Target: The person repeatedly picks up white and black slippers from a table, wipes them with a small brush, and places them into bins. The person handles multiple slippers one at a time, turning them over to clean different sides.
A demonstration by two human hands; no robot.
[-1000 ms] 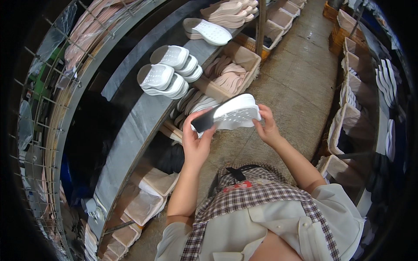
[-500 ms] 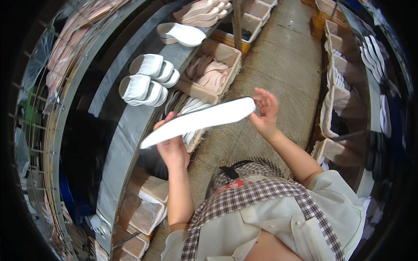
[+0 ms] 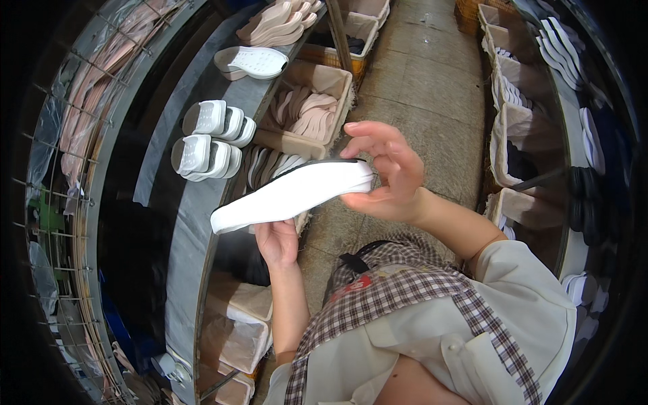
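Note:
A white shoe sole [image 3: 290, 194] with a dark upper edge lies slantwise across both of my hands, over the gap between a metal bench and the aisle. My left hand [image 3: 277, 241] supports it from below near the middle; the sole hides most of those fingers. At the sole's right end, my right hand [image 3: 390, 172] curls around it, thumb at the lower edge and fingers bent over the dark upper edge. To the left, stacked white soles [image 3: 209, 156] sit on the bench, with a single white sole [image 3: 260, 62] farther back.
The metal bench [image 3: 185, 246] runs along the left. Beside it stand lined baskets, one with pink soles [image 3: 314, 115]. Pinkish soles [image 3: 280, 25] are piled at the bench's far end. Across the wet floor [image 3: 432, 88], more lined baskets [image 3: 499, 142] border a right-hand bench.
The sole has turned to show a thicker right end. My right hand has moved left and closed around that end; my left hand's fingers have gone out of sight behind the sole.

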